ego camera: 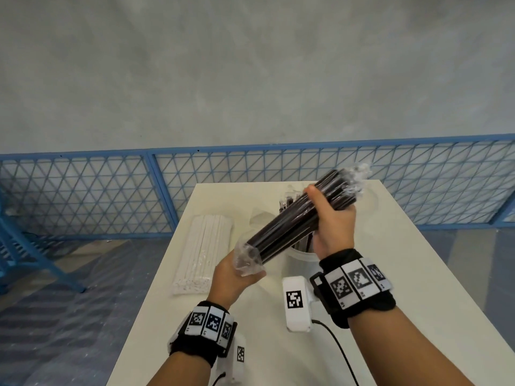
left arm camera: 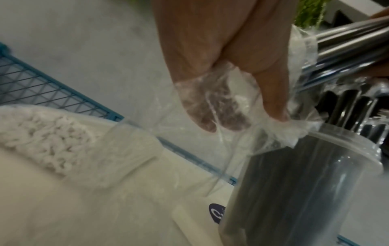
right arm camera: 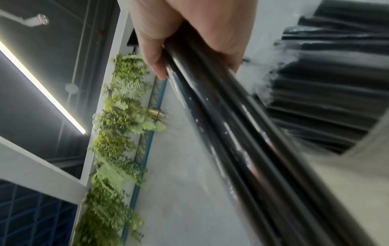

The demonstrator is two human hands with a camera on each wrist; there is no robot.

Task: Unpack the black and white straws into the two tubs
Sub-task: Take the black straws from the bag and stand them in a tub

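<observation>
A bundle of black straws (ego camera: 295, 221) in a clear wrapper hangs tilted over the white table (ego camera: 390, 274), low end towards me. My right hand (ego camera: 330, 208) grips the bundle near its upper end; the right wrist view shows the fingers of that hand (right arm camera: 200, 66) curled round the straws (right arm camera: 252, 149). My left hand (ego camera: 246, 271) pinches the loose wrapper (left arm camera: 210, 108) at the low end. Under the bundle stands a clear tub (left arm camera: 347, 174) with loose black straws (ego camera: 287, 203) upright in it. A sealed pack of white straws (ego camera: 204, 252) lies at the table's left.
A second clear tub (ego camera: 369, 200) shows faintly behind my right hand at the table's far side. A blue mesh fence (ego camera: 111, 190) runs behind and left of the table. A black cable (ego camera: 340, 352) trails over the near table surface.
</observation>
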